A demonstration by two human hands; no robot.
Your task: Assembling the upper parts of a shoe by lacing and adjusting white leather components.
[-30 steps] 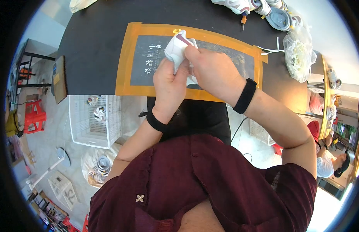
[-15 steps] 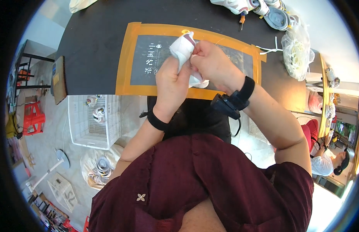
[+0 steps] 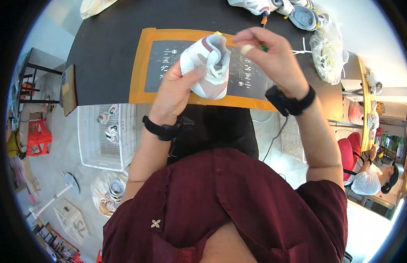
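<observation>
My left hand (image 3: 179, 89) grips the side of a white shoe upper (image 3: 208, 70) with dusty pink and grey panels and white laces. Its collar opening points away from me, and the rounded toe is towards me. It is held above a dark mat (image 3: 161, 47) edged with orange tape on the table. My right hand (image 3: 270, 51) is raised to the right of the upper, apart from it, with curled fingers. A small green piece (image 3: 264, 48) shows between thumb and fingers; the rest is hidden. Pale tape (image 3: 246, 49) wraps the thumb.
Several shoe parts (image 3: 256, 6) and a grey round container (image 3: 303, 18) lie at the far right of the black table (image 3: 107, 57). An orange-handled tool (image 3: 264, 20) and a bag of white laces (image 3: 328, 57) are nearby. A white crate (image 3: 98, 153) stands at lower left; a person (image 3: 370, 179) sits at right.
The upper, earlier squeezed between both hands, has turned to show its laces and opening. My right hand has let go of it and moved right, and the green piece now shows there.
</observation>
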